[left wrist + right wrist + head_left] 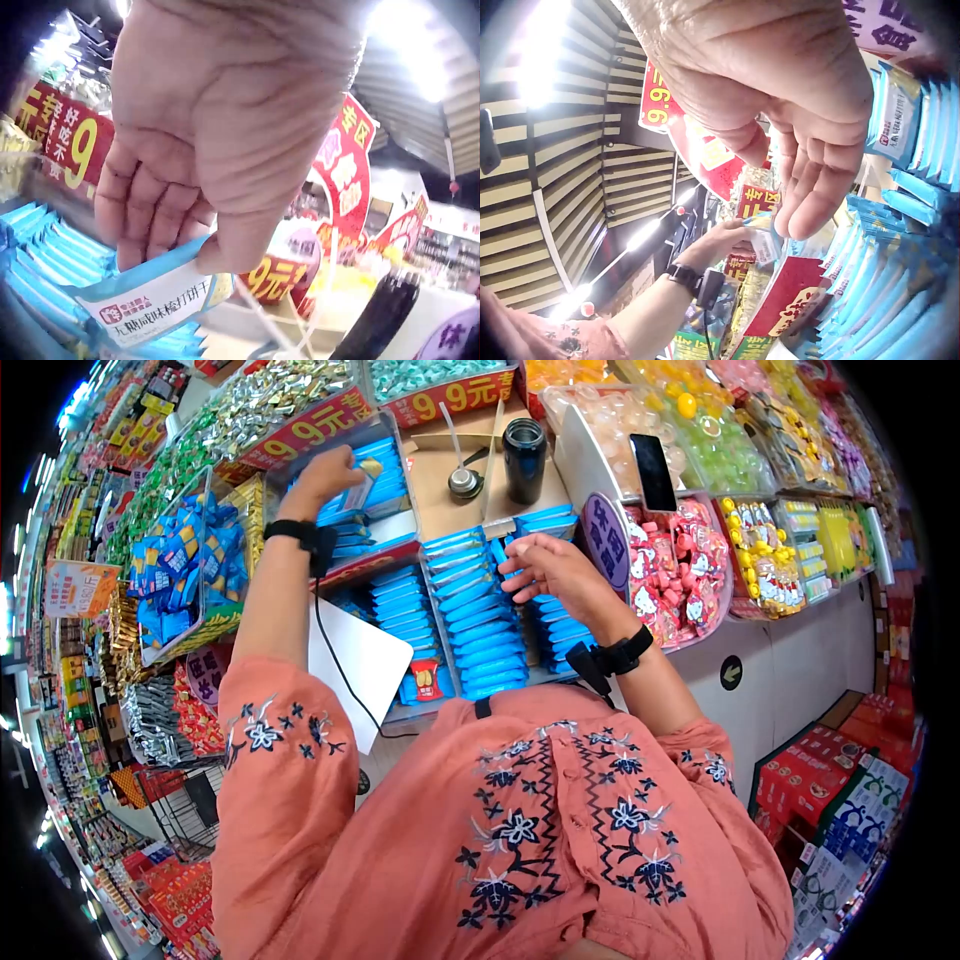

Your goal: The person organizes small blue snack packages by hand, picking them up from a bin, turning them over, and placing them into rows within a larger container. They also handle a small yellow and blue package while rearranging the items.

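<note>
In the left wrist view the left hand (217, 127) pinches a blue and white packet (154, 304) between thumb and fingers. The head view has this left hand (328, 475) over the upper left compartment of blue packets (385, 475). The right hand (562, 575) hovers above the right-hand rows of blue packets (480, 615), fingers loosely bent. Nothing shows between the fingers of the right hand (802, 142) in the right wrist view, where standing blue packets (885, 292) lie below and beside it.
A black bottle (524, 460) and a metal-lidded item (464, 482) stand on the cardboard surface behind the rows. A phone (652, 472) lies on the candy bins at right. A white sheet (365, 660) is by the left rows; a cable hangs from the left wrist.
</note>
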`<act>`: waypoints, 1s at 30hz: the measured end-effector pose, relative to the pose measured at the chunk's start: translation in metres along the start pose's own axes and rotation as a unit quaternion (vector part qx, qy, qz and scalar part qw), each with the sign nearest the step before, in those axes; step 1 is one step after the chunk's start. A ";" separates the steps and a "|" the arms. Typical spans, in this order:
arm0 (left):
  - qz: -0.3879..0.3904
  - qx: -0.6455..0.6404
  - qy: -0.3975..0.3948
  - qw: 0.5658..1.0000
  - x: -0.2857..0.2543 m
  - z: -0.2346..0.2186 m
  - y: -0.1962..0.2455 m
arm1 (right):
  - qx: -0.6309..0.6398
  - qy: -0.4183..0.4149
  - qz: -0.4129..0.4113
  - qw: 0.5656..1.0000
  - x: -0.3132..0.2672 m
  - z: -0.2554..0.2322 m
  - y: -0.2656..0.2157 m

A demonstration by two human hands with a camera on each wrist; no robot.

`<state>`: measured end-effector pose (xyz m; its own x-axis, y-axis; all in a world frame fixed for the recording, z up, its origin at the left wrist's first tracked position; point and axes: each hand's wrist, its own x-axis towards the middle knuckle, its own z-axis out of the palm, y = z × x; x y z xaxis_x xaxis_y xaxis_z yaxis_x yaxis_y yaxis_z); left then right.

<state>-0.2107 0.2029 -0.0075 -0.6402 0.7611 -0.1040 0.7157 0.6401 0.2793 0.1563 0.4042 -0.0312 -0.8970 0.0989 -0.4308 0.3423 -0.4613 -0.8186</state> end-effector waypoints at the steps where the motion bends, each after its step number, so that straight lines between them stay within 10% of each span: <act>1: -0.001 -0.021 0.040 0.999 -0.010 -0.015 0.009 | -0.005 0.000 -0.004 1.000 -0.001 0.002 -0.003; 6: -0.085 -0.370 -0.058 0.923 -0.062 -0.045 0.053 | 0.000 -0.033 -0.034 0.999 0.006 0.015 -0.009; 14: -0.051 -0.547 -0.177 0.816 -0.109 0.006 0.147 | 0.069 -0.079 -0.053 0.993 0.008 0.038 -0.017; 30: -0.074 -0.549 -0.164 0.816 -0.130 0.036 0.180 | 0.165 0.014 -0.085 0.983 -0.006 -0.009 -0.003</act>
<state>0.0117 0.2227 0.0224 -0.4580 0.7865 -0.4142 -0.1597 0.3855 0.9088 0.1632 0.4130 -0.0299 -0.9235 0.2216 -0.3131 0.0752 -0.6959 -0.7142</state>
